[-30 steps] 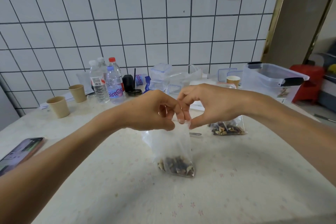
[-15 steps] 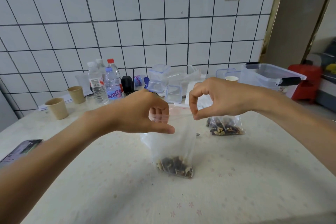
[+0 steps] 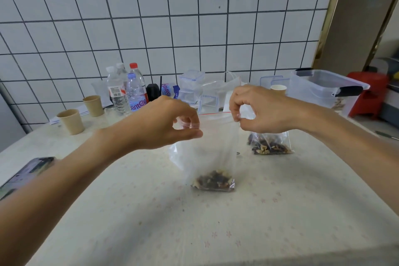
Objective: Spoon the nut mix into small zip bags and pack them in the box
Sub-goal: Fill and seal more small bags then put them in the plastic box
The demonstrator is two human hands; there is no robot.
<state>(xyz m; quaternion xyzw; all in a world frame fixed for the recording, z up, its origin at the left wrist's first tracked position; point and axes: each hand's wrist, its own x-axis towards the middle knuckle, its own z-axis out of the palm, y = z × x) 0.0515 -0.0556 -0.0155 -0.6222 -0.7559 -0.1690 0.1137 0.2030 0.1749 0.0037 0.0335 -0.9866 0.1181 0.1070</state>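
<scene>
While bag (image 3: 207, 151) is being held upright over worktop (image 3: 216, 233), top corners are being pinched by left hand (image 3: 164, 123) and right hand (image 3: 257, 110) fingers; nuts (image 3: 212, 182) sitting at bottom.

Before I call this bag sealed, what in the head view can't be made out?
- zip bag: whether the seal is closed under the left hand and right hand; fingers cover both ends.
- storage box: contents, blurred behind its cloudy wall.
- phone: cut off by the left edge and the forearm.
- Spoon: not visible.
</scene>
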